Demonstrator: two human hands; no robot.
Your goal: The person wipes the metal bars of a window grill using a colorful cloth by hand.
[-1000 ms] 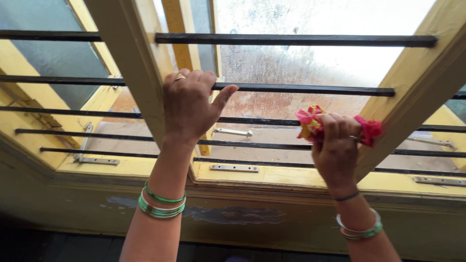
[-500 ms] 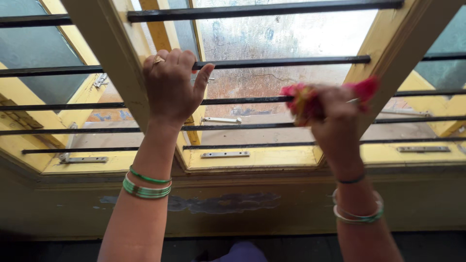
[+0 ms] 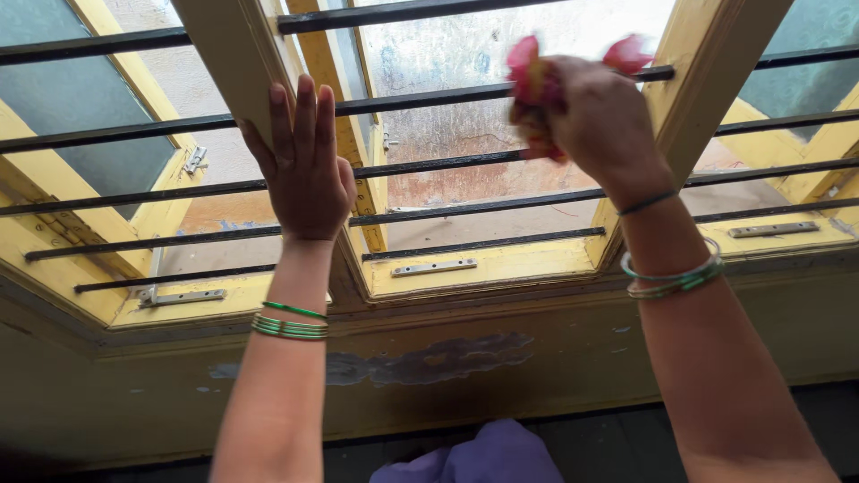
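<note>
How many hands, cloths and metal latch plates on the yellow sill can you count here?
Hands: 2, the left hand and the right hand
Pink cloth: 1
Metal latch plates: 3
Total: 6

The left hand (image 3: 304,170) lies on the window post (image 3: 234,63), left of the right hand (image 3: 595,125) with the cloth (image 3: 530,76) at the bars (image 3: 447,94).

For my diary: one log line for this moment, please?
left hand: flat on window frame | right hand: pink cloth on bar

right hand (image 3: 595,121) with cloth (image 3: 535,85) raised, left hand (image 3: 304,165) flattened
</note>
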